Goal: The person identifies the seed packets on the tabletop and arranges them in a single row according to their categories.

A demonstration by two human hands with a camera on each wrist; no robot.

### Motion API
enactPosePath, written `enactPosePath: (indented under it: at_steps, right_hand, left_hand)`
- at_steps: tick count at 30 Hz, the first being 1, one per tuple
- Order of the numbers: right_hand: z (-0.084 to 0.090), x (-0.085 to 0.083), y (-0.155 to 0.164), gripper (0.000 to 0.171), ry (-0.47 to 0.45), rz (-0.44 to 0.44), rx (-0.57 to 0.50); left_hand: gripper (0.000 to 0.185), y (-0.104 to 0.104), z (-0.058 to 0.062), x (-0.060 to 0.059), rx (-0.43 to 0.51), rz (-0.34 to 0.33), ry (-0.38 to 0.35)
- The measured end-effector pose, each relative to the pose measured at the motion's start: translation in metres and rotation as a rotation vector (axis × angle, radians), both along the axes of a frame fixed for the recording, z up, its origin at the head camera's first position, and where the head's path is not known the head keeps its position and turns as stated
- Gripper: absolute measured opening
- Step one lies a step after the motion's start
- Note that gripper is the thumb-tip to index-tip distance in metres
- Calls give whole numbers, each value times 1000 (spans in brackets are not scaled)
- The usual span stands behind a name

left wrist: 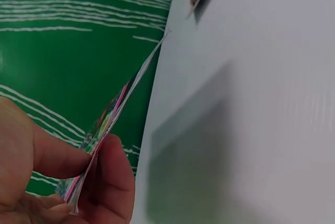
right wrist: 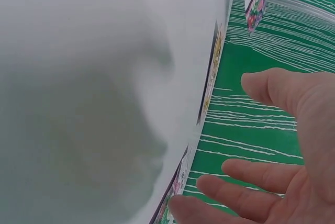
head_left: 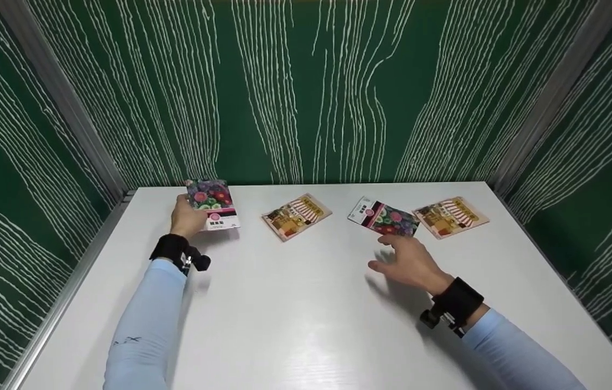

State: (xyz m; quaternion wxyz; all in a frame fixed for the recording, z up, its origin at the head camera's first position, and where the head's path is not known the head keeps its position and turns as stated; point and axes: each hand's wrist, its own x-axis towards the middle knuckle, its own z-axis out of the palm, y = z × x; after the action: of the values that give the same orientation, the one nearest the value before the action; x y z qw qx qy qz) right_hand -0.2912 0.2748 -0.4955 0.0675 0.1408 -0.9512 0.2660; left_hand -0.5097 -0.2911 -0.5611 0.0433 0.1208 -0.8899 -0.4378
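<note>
My left hand [head_left: 187, 218] pinches a seed packet with a flower picture [head_left: 212, 201] between thumb and fingers, at the table's far left. In the left wrist view that packet [left wrist: 118, 101] is seen nearly edge-on, raised off the table with its shadow below. My right hand [head_left: 408, 261], fingers spread, hovers by a second flower packet [head_left: 390, 218] that lies flat. The right wrist view has this hand [right wrist: 277, 171] holding nothing, its fingertips near that packet [right wrist: 177, 187]; whether they touch cannot be told.
A yellow packet with a striped awning picture [head_left: 296, 216] lies left of centre. Another such packet [head_left: 451, 216] lies at the right, against the corner of the flat flower packet. Green walls with white lines [head_left: 306, 92] enclose the back and sides of the white table [head_left: 284, 303].
</note>
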Motion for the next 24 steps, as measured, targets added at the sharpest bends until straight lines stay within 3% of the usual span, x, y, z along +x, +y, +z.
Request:
enactPosePath:
  at_steps: [2,5,9,13,18,24]
  right_hand:
    - [0,2,1,62,9,2,-4]
    - [0,5,3,61,13,0,-13]
    - [1,8,5,62,1,-4,-21]
    - [1,9,5,63,-3,-4,-22]
    - [1,10,4,63,-18,1,-22]
    - [3,10,3,62,-14,8,-27]
  left_hand:
    - [93,6,2,2,5,-30,-6]
    - [98,23,19,19,28,-48,-27]
    - [98,56,65,69,164,-97,-38]
    - [101,81,97,112,242,-165,-2]
    - [101,97,102,131,217,-214,34]
    - [92,115,98,145,248,-264,-4]
